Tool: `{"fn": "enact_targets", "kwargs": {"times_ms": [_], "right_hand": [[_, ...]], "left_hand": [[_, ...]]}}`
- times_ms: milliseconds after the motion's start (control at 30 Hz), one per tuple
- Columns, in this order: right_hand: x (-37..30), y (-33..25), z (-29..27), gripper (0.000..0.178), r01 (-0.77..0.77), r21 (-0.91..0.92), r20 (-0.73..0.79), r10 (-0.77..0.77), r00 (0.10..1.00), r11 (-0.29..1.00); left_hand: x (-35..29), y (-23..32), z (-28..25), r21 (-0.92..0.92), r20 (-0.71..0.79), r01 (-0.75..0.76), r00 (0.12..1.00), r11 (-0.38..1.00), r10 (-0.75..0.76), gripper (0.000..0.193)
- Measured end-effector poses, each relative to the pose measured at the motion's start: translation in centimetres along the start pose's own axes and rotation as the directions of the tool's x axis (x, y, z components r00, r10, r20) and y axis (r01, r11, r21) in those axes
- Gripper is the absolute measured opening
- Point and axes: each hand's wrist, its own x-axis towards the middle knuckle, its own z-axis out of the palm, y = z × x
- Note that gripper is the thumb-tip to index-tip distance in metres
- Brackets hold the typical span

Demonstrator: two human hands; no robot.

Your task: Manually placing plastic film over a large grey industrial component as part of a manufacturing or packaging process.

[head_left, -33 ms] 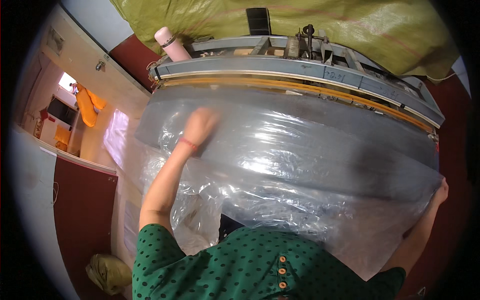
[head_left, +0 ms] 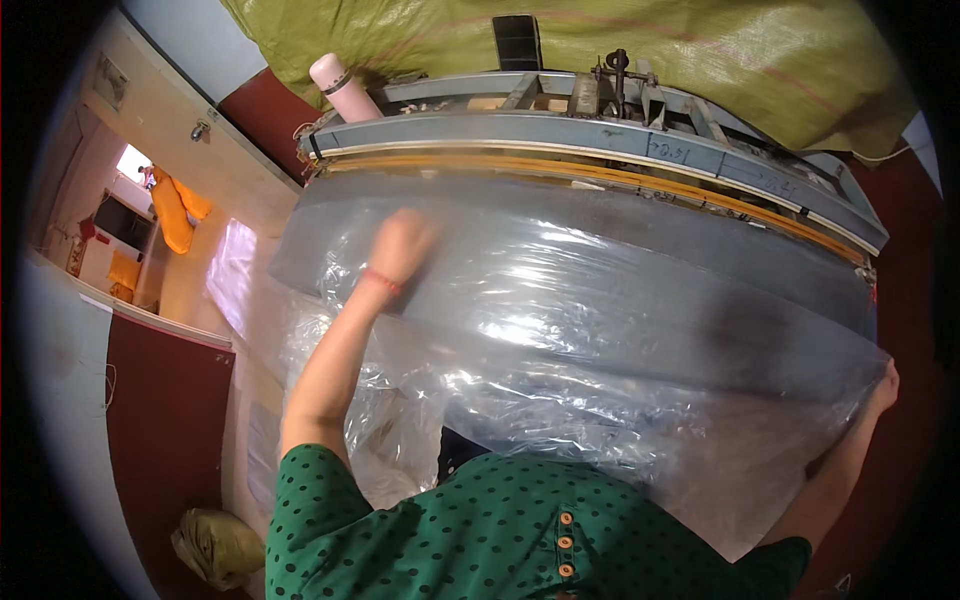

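Note:
A large sheet of clear plastic film (head_left: 560,300) lies over a grey work surface (head_left: 640,225) and hangs down in front of me, creased and shiny. On the left part of the film is my left hand (head_left: 403,247), a red band at its wrist. Motion blurs its fingers, so their shape is not clear. Out at the far right corner, my right hand (head_left: 887,386) is closed on the edge of the film, pulling it into a taut line. Some of its fingers are hidden.
Behind the surface runs a long grey metal frame (head_left: 480,130) with an orange strip (head_left: 620,177) along it. A pink bottle (head_left: 343,90) stands at its left end. Yellow-green woven sheeting (head_left: 700,50) hangs behind. At left are a door (head_left: 160,100) and a tied sack (head_left: 215,548).
My left hand has shifted very slightly away from me over the film. The right hand stays at the film's corner.

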Motion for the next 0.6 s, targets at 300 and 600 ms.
{"fn": "enact_targets", "kwargs": {"times_ms": [300, 600], "right_hand": [[0.4, -5.2, -9.2, 0.035, -0.039, 0.187, -0.038, 0.047, 0.998, 0.982], [2.2, -7.8, 1.0, 0.029, -0.119, -0.175, -0.16, 0.091, 0.983, 0.977]], "left_hand": [[2.2, 1.3, 1.4, -0.181, -0.263, 0.203, 0.933, 0.962, -0.246, 0.015], [5.9, 1.3, 0.0, -0.848, -0.394, 0.015, 0.65, 0.529, -0.65, 0.016]]}}
